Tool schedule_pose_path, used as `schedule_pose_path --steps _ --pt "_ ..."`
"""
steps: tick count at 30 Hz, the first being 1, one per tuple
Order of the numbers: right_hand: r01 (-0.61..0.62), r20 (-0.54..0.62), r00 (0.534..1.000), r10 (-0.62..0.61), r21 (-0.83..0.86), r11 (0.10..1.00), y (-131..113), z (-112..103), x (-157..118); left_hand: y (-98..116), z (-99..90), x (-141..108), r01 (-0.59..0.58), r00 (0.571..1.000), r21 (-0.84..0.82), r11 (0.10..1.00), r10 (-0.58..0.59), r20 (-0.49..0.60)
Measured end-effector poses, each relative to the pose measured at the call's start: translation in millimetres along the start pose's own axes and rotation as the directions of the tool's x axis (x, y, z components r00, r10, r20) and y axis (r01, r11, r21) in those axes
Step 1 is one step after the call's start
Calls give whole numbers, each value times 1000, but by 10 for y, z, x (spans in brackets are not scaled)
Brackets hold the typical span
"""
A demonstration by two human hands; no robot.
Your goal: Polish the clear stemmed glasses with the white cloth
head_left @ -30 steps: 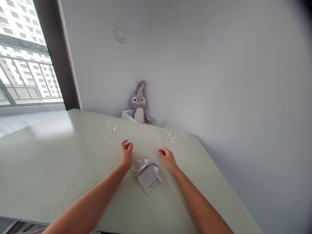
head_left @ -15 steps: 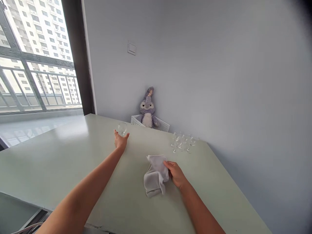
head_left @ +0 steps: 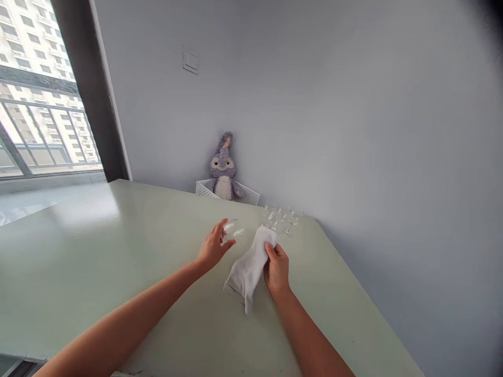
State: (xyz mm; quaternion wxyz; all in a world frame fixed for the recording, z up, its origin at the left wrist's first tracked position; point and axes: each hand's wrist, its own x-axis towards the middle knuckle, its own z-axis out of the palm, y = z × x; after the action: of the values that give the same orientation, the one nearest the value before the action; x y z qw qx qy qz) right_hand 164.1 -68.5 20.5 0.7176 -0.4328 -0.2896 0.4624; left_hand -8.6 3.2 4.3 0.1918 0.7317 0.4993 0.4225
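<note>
My left hand is closed around a small clear drinking glass, thumb on one side and fingers on the other. The glass is tipped sideways above the table, and part of it hides behind my fingers. In my right hand a pale grey-white cloth is pinched near its upper corner, the rest hanging down to the left. Just beyond the cloth stands a cluster of several clear glasses, its near side partly covered by the cloth.
A white perforated basket holding a purple plush rabbit stands at the back by the wall. The pale green table stretches left toward a window. A grey wall runs along the right.
My left hand has brought the glass from the far left toward the middle and tipped it. My right hand has raised the cloth, which now hangs more stretched out. The view has turned right.
</note>
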Motion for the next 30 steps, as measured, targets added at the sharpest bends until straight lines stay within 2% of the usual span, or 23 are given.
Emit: schedule_pose_path --steps 1,3,4,7,10,14,17,19,22,24,30 --pt "21 33 999 -20 -12 1000 -16 19 -24 41 45 -75 -36 999 34 999 36 18" --pt "20 178 984 -8 -69 997 -45 63 -78 58 103 -180 -88 996 88 992 85 40" --pt "14 276 961 18 -111 994 -56 85 -107 40 118 -211 -106 994 109 988 101 50" --pt "46 521 848 92 -247 968 -74 126 -183 -51 111 -243 -116 992 137 984 106 74" --pt "129 610 779 144 -381 916 -63 125 -226 -105 62 -245 -153 984 124 980 140 108" --pt "151 627 739 247 -512 846 30 104 -240 -85 7 -278 -350 923 136 927 316 219" --pt "105 566 777 275 -546 831 137 112 -236 -61 -23 -303 -451 873 146 880 402 277" --pt "12 520 798 304 -519 855 191 127 -230 -53 -45 -310 -483 861 179 857 429 272" --pt "-127 506 785 358 -434 892 225 153 -223 -36 -85 -313 -485 870 258 835 433 235" --pt "-176 514 778 362 -374 910 231 174 -225 -12 -107 -318 -470 882 282 836 429 197" --pt "-279 442 829 343 -205 938 262 201 -191 82 -133 -332 -417 907 255 872 415 64"
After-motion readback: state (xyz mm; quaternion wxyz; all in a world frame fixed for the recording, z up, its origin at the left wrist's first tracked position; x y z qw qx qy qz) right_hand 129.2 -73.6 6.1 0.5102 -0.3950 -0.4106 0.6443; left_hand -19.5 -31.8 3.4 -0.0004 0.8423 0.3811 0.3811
